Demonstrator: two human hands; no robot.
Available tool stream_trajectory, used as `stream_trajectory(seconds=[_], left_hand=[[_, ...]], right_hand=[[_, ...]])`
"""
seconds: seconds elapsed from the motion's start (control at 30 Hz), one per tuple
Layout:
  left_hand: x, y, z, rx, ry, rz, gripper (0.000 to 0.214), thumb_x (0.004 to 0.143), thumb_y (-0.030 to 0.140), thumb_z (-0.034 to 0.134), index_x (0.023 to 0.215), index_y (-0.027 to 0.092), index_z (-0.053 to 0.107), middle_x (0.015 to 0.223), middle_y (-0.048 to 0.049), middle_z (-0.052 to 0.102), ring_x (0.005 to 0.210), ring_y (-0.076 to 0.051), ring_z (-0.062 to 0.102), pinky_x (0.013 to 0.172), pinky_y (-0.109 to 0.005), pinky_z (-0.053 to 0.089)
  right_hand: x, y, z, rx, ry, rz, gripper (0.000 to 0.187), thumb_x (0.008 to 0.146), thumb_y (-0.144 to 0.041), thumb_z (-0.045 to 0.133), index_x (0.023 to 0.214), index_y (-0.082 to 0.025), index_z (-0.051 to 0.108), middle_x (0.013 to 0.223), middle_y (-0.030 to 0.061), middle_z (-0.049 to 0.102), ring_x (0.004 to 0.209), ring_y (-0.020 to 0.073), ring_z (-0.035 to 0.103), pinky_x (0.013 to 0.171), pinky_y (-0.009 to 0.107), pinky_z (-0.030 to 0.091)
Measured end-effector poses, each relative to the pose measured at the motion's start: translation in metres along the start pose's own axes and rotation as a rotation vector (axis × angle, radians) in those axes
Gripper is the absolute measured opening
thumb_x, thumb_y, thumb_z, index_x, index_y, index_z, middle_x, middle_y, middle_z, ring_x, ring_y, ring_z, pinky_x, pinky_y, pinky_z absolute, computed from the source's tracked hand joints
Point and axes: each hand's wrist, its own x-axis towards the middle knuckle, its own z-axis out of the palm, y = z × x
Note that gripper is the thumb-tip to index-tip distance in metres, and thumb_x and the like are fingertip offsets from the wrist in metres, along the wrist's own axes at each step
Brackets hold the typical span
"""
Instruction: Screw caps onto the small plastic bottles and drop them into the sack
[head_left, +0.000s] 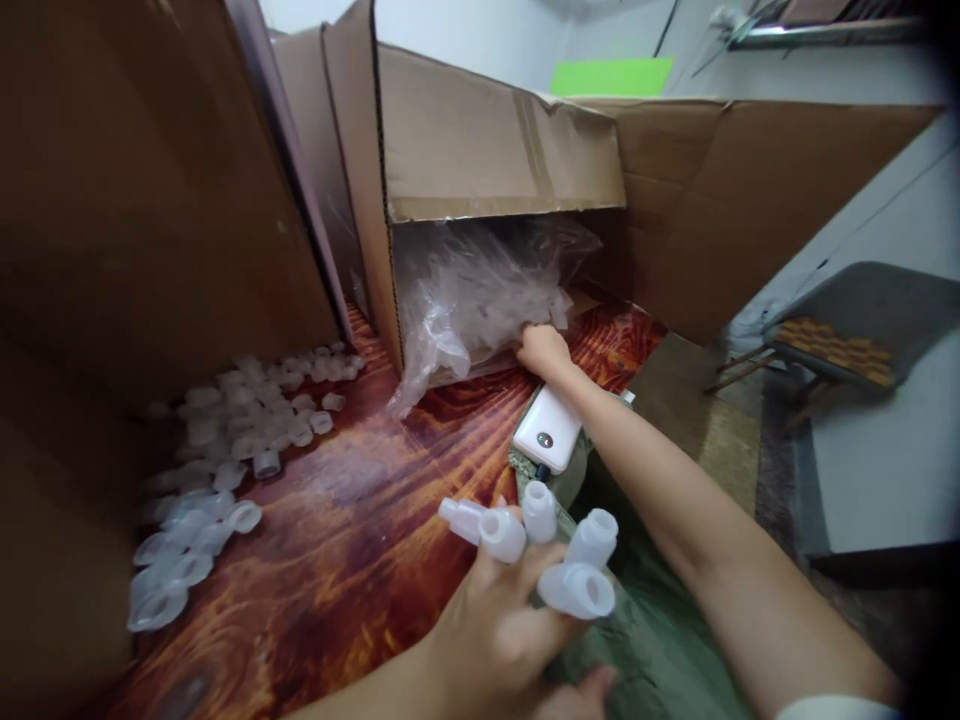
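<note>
My left hand (pixel 502 620), low in the middle of the head view, holds several small translucent plastic bottles (pixel 540 512) wedged between its fingers. Their open necks point up and outward. Farther off, my right hand (pixel 544 350) reaches to the mouth of an open cardboard box (pixel 502 150) lying on its side. Its fingers are curled at the edge of a clear plastic bag (pixel 480 290) full of pale translucent pieces. What those fingertips grip is hidden. Under my right forearm is a white power bank (pixel 550 428) with a black plug in its end.
Small translucent caps (pixel 247 410) lie in a loose pile on the wood-patterned table (pixel 360 530), against a large cardboard wall (pixel 150 200) at left. Green cloth (pixel 637 640) covers my lap. A grey chair (pixel 862 320) stands at right.
</note>
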Motion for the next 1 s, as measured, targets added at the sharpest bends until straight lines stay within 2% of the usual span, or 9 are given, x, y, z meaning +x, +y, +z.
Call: stream_trajectory(seconds=[0.1,0.2,0.33,0.4,0.53,0.67,0.77,0.9,1.0], left_hand=[[-0.001,-0.005,0.002,0.003,-0.034,0.004,0.042,0.082,0.042,0.064,0.112,0.013,0.061,0.106,-0.0125,0.064,0.100,-0.025,0.063,0.103,-0.042,0.043],[0.000,-0.006,0.000,-0.008,-0.056,-0.013,0.045,0.081,0.045,0.066,0.112,0.013,0.062,0.105,-0.0123,0.064,0.099,-0.026,0.063,0.107,-0.044,0.039],[0.002,-0.001,-0.003,-0.046,-0.051,-0.053,0.041,0.085,0.045,0.065,0.112,0.014,0.063,0.106,-0.0108,0.066,0.100,-0.025,0.062,0.105,-0.044,0.041],[0.001,0.001,-0.004,-0.065,-0.047,-0.086,0.042,0.084,0.045,0.066,0.113,0.016,0.064,0.109,-0.0111,0.066,0.105,-0.027,0.061,0.103,-0.044,0.042],[-0.002,0.004,-0.002,-0.091,-0.027,-0.138,0.045,0.079,0.040,0.071,0.117,0.016,0.065,0.115,-0.0126,0.064,0.103,-0.029,0.061,0.100,-0.049,0.044],[-0.003,0.003,0.000,-0.107,0.023,-0.238,0.043,0.076,0.033,0.073,0.116,0.019,0.066,0.117,-0.0120,0.064,0.109,-0.030,0.060,0.102,-0.051,0.044],[-0.002,0.002,0.001,-0.168,0.031,-0.277,0.045,0.075,0.033,0.075,0.118,0.019,0.067,0.118,-0.0122,0.063,0.115,-0.030,0.057,0.103,-0.050,0.044],[-0.001,0.002,0.000,-0.255,-0.004,-0.301,0.046,0.075,0.030,0.074,0.120,0.021,0.066,0.112,-0.0103,0.063,0.107,-0.027,0.061,0.101,-0.049,0.046],[-0.002,0.004,0.000,-0.272,-0.016,-0.322,0.055,0.069,0.032,0.078,0.122,0.021,0.065,0.108,-0.0095,0.062,0.100,-0.027,0.061,0.098,-0.048,0.047]], right_hand=[[0.009,-0.001,0.003,-0.015,0.002,0.030,0.026,0.093,-0.033,0.064,0.111,-0.015,0.062,0.117,0.0090,0.062,0.106,0.0238,0.060,0.094,0.047,0.049],[-0.009,-0.003,-0.011,0.046,0.076,0.013,0.024,0.091,-0.030,0.064,0.108,-0.014,0.062,0.116,0.0100,0.062,0.112,0.0269,0.057,0.099,0.051,0.042],[-0.080,0.005,-0.041,0.272,0.211,-0.045,0.024,0.087,-0.027,0.056,0.108,-0.015,0.060,0.107,0.0131,0.067,0.102,0.0282,0.062,0.096,0.046,0.044],[-0.118,0.015,-0.051,0.423,0.262,-0.045,0.035,0.087,-0.036,0.052,0.116,-0.016,0.055,0.110,0.0141,0.066,0.100,0.0273,0.063,0.092,0.043,0.048],[-0.159,0.025,-0.056,0.719,0.167,-0.038,0.055,0.080,-0.044,0.059,0.126,-0.017,0.048,0.105,0.0119,0.069,0.093,0.0270,0.067,0.082,0.043,0.055],[-0.179,0.016,-0.067,0.956,0.105,-0.028,0.031,0.084,-0.038,0.055,0.109,-0.021,0.054,0.104,0.0092,0.068,0.094,0.0257,0.068,0.082,0.042,0.057],[-0.216,0.011,-0.085,1.086,0.091,-0.055,0.022,0.085,-0.034,0.060,0.104,-0.026,0.053,0.103,0.0060,0.068,0.095,0.0247,0.068,0.084,0.041,0.057],[-0.272,0.010,-0.103,0.930,-0.036,-0.242,0.025,0.085,-0.028,0.069,0.106,-0.033,0.056,0.102,0.0050,0.068,0.093,0.0244,0.068,0.077,0.035,0.060],[-0.293,0.004,-0.105,0.717,-0.142,-0.438,0.034,0.082,-0.018,0.065,0.110,-0.035,0.057,0.107,0.0043,0.066,0.098,0.0237,0.066,0.082,0.034,0.059]])
